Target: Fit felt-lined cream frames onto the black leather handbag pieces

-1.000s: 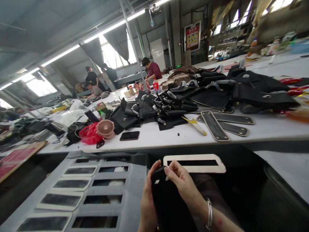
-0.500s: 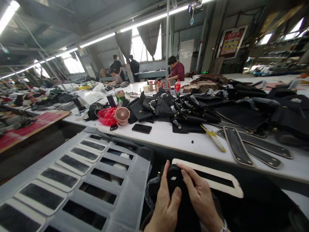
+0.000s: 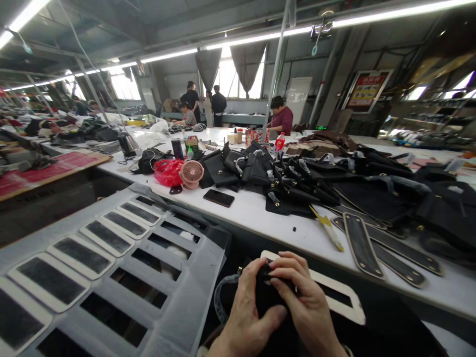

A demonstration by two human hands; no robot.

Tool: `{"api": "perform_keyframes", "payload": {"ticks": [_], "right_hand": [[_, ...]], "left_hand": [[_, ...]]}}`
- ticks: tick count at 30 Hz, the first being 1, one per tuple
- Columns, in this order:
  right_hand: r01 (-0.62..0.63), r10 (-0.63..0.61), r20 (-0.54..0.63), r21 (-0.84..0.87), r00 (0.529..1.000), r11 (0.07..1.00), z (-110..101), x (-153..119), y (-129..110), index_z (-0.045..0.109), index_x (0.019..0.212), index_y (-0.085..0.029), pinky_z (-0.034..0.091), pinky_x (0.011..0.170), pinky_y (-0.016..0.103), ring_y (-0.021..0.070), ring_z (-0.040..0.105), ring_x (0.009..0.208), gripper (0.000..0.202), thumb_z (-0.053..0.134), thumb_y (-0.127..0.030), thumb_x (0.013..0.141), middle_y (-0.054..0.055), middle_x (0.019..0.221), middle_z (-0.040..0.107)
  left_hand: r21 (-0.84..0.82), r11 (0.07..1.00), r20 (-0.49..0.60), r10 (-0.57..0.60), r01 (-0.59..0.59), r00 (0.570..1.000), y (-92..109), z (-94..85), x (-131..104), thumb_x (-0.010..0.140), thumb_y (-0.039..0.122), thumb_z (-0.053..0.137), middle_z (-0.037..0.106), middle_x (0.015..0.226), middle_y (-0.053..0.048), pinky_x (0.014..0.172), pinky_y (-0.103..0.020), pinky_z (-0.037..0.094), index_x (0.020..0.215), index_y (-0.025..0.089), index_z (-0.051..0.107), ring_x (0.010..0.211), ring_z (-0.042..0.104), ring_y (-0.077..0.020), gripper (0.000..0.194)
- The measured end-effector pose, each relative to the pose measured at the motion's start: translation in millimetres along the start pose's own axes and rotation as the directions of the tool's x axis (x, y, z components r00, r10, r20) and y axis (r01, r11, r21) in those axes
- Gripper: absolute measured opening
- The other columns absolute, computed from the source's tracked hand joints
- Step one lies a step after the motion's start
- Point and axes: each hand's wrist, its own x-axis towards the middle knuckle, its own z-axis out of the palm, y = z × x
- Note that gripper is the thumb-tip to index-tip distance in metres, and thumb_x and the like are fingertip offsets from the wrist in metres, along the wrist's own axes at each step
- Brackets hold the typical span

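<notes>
At the bottom of the head view, my left hand (image 3: 248,312) grips the left side of a black leather bag (image 3: 268,296), its thumb lying across the front. My right hand (image 3: 303,302) is closed over the bag's right upper edge, fingers bent together near the top. Both palms hide much of the bag. A strap wrapped in clear plastic (image 3: 219,300) curves out left of my left hand. Behind the right hand lies a cream frame-shaped piece (image 3: 355,306) with a long slot, partly covered by the fingers.
To the left a grey slotted board (image 3: 174,302) carries several white-rimmed dark panels (image 3: 61,282). On the white table (image 3: 256,223) lie a phone (image 3: 218,198), pink fan (image 3: 191,174), yellow-handled tool (image 3: 327,228), black straps (image 3: 362,244) and piled black bags (image 3: 256,166). Several people work farther back.
My right hand's fingers have moved left and curled over the bag's top edge, covering the white spot more. My left thumb has shifted lower and right. The camera view has tilted slightly.
</notes>
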Motion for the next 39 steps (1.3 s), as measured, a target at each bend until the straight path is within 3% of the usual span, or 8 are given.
{"api": "perform_keyframes", "payload": {"ticks": [7, 12, 26, 33, 39], "right_hand": [[0.164, -0.162, 0.122, -0.004, 0.979, 0.986, -10.4, -7.1, -10.8, 0.067, 0.088, -0.029, 0.050, 0.088, 0.036, 0.0246, 0.054, 0.106, 0.011, 0.061, -0.020, 0.088, 0.002, 0.091, 0.069], [0.025, -0.025, -0.016, -0.017, 1.000, 1.000, -3.9, -0.8, -4.3, 0.067, 0.085, -0.029, 0.047, 0.090, 0.037, 0.0242, 0.054, 0.107, 0.011, 0.060, -0.022, 0.090, 0.003, 0.097, 0.067], [-0.084, 0.093, -0.096, 0.100, 0.991, 0.991, 5.2, 0.0, -4.6, 0.069, 0.081, -0.025, 0.049, 0.090, 0.030, 0.0210, 0.060, 0.101, 0.006, 0.064, -0.024, 0.086, 0.005, 0.097, 0.064], [-0.215, 0.219, -0.007, 0.152, 0.976, 0.965, 7.7, 3.5, -3.0, 0.065, 0.086, -0.025, 0.045, 0.092, 0.029, 0.0195, 0.058, 0.103, 0.003, 0.062, -0.026, 0.085, 0.003, 0.103, 0.062], [-0.278, 0.270, 0.076, 0.118, 0.960, 0.953, 6.1, 8.5, -7.7, 0.062, 0.091, -0.024, 0.041, 0.091, 0.031, 0.0199, 0.055, 0.103, 0.007, 0.057, -0.024, 0.086, 0.003, 0.102, 0.060]], "left_hand": [[0.012, 1.000, 0.058, 0.014, -0.015, 0.998, 5.9, -3.2, 0.1, 0.087, 0.037, 0.060, 0.048, 0.141, -0.009, 0.111, -0.042, 0.035, 0.140, 0.025, 0.033, 0.129, 0.046, -0.0258, 0.060], [-0.006, 0.999, 0.045, -0.040, 0.041, 0.998, 6.7, 0.3, -1.7, 0.092, 0.038, 0.050, 0.041, 0.148, -0.009, 0.116, -0.045, 0.026, 0.140, 0.024, 0.035, 0.137, 0.036, -0.0270, 0.052], [-0.116, 0.979, -0.037, -0.171, 0.166, 0.985, 13.8, 8.2, 0.4, 0.095, 0.045, 0.041, 0.048, 0.143, -0.007, 0.114, -0.043, 0.027, 0.135, 0.024, 0.046, 0.133, 0.041, -0.0252, 0.045], [-0.166, 0.974, -0.146, -0.179, 0.154, 0.973, 19.7, 15.3, 1.2, 0.093, 0.043, 0.046, 0.053, 0.139, -0.008, 0.113, -0.040, 0.032, 0.132, 0.021, 0.051, 0.131, 0.045, -0.0238, 0.045], [-0.155, 0.981, -0.162, -0.139, 0.114, 0.977, 17.7, 17.8, 0.1, 0.092, 0.039, 0.049, 0.055, 0.138, -0.007, 0.113, -0.040, 0.034, 0.132, 0.022, 0.053, 0.130, 0.048, -0.0237, 0.044]]}}
